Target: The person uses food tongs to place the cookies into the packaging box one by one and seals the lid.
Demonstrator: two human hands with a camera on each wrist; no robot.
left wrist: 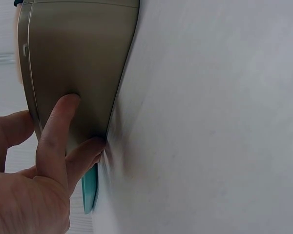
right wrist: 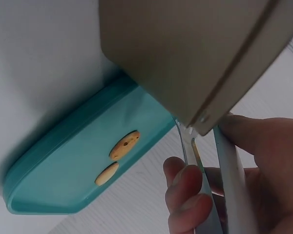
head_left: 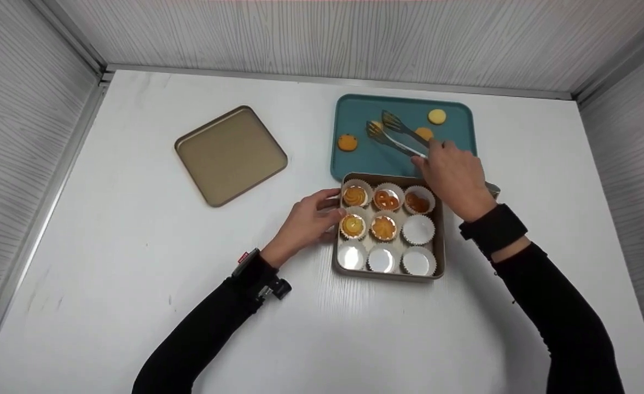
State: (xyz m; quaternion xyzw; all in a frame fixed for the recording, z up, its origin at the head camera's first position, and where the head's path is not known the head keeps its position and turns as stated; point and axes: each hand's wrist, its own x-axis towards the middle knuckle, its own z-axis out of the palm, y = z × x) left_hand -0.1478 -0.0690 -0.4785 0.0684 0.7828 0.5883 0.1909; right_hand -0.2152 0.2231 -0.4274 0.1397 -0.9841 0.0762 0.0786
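Observation:
In the head view, a rectangular gold tin box (head_left: 390,277) holds rows of white paper cups (head_left: 418,229). Cookies (head_left: 383,228) lie in the back row's cups and in two of the middle row. My left hand (head_left: 312,221) grips the box's left side, thumb at the rim and fingers against the outer wall (left wrist: 83,53). My right hand (head_left: 456,172) holds grey tongs (head_left: 401,131) over the teal tray (head_left: 349,109). The tongs' spread tips are around a round cookie (head_left: 377,126); whether they touch it, I cannot tell.
Other cookies lie on the teal tray: a dotted one (head_left: 347,143) at left, a pale yellow one (head_left: 437,116) at back right, and one (head_left: 424,134) near the tongs. A shallow gold tray or lid (head_left: 231,156) rests on the white table (head_left: 135,262) at left. Walls (head_left: 311,38) surround the table.

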